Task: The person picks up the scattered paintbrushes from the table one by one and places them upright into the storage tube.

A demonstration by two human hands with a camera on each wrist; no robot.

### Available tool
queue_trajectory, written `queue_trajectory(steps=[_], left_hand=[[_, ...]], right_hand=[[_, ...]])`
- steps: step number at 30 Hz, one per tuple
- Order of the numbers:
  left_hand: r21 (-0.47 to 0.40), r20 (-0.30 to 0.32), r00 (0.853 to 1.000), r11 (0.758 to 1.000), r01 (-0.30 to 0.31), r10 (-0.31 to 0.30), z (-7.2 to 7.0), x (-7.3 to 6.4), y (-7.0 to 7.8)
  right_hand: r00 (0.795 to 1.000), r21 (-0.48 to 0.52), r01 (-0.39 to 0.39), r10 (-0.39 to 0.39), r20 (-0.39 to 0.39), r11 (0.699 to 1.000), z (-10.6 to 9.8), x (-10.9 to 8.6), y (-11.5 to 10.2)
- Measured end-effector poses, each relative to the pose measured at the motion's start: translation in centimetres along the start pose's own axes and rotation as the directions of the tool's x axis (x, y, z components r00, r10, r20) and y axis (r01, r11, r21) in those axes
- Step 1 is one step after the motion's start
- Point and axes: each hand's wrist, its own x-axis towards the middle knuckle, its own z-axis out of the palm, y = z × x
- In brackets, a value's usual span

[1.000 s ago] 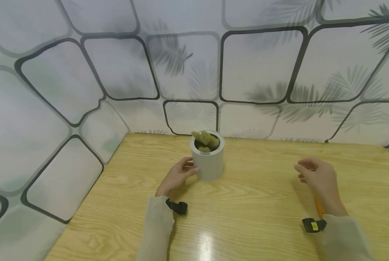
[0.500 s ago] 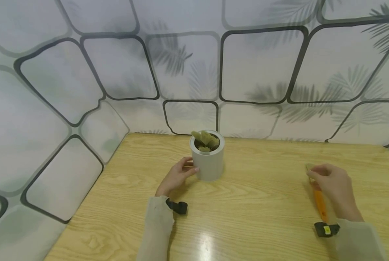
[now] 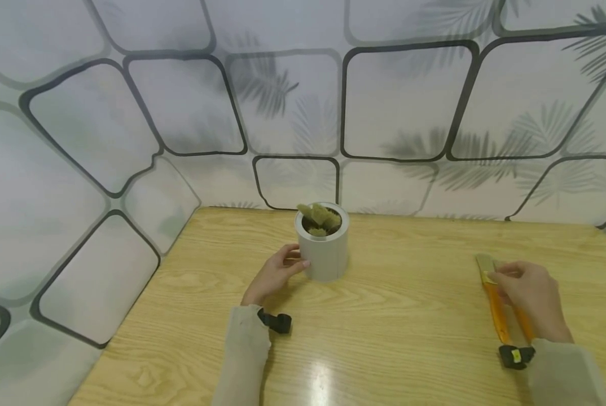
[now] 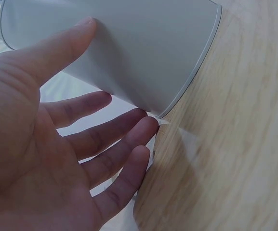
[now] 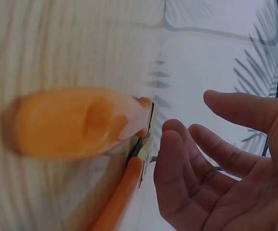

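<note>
A white cylindrical pot [image 3: 324, 259] with a small green succulent [image 3: 320, 217] stands upright toward the back of the table. My left hand [image 3: 276, 273] is at its left side, thumb against the wall and fingertips along its lower edge in the left wrist view. Two paintbrushes with orange handles lie on the right; the left paintbrush [image 3: 497, 313] shows its pale bristles, while part of the right paintbrush [image 3: 523, 322] is hidden by my right hand [image 3: 531, 296]. That hand hovers over them, with nothing between thumb and fingers in the right wrist view.
The wood-grain table [image 3: 394, 338] meets a patterned backdrop [image 3: 404, 101] behind the pot and on the left. A bright light reflection lies near the table's front middle. Black camera straps circle both wrists.
My right hand has drawn to the right and slightly toward me, uncovering the two paintbrushes beneath it. The left hand and the pot have stayed in place.
</note>
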Motion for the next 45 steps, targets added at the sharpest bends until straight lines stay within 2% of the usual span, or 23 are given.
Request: queue_trajectory(steps=[4, 8, 15, 21, 24, 30, 37, 45], left_hand=[[0.006, -0.001, 1.0, 1.0, -0.001, 0.001, 0.0, -0.1, 0.1], [0.002, 0.002, 1.0, 1.0, -0.002, 0.002, 0.0, -0.1, 0.0], [0.01, 0.011, 1.0, 1.0, -0.01, 0.01, -0.2, -0.2, -0.2], [0.013, 0.012, 1.0, 1.0, -0.013, 0.013, -0.2, -0.2, -0.4], [0.006, 0.009, 1.0, 1.0, -0.01, 0.01, -0.1, -0.2, -0.4], [-0.003, 0.011, 1.0, 1.0, -0.017, 0.017, -0.1, 0.0, -0.5], [-0.01, 0.02, 1.0, 1.0, -0.02, 0.02, -0.2, -0.1, -0.4], [-0.013, 0.014, 1.0, 1.0, -0.019, 0.019, -0.2, -0.3, -0.5]], right_hand=[[0.999, -0.046, -0.037, 0.038, 0.031, 0.998, -0.4, 0.2, 0.3], [0.996, -0.07, -0.038, 0.044, 0.083, 0.997, -0.5, 0.4, 0.6], [0.991, -0.167, 0.035, -0.013, 0.13, 0.985, -0.4, 0.9, 0.7], [0.982, -0.264, 0.146, -0.108, 0.152, 0.953, 0.5, 1.3, 0.7], [0.98, -0.277, 0.151, -0.108, 0.166, 0.949, 0.8, 1.4, 0.5], [0.973, -0.235, 0.117, -0.064, 0.22, 0.965, 0.8, 1.4, 0.3], [0.97, -0.069, 0.029, -0.011, 0.244, 0.997, 1.0, 1.4, 0.2], [0.965, 0.106, -0.076, 0.047, 0.258, 0.991, 1.3, 1.2, 0.3]])
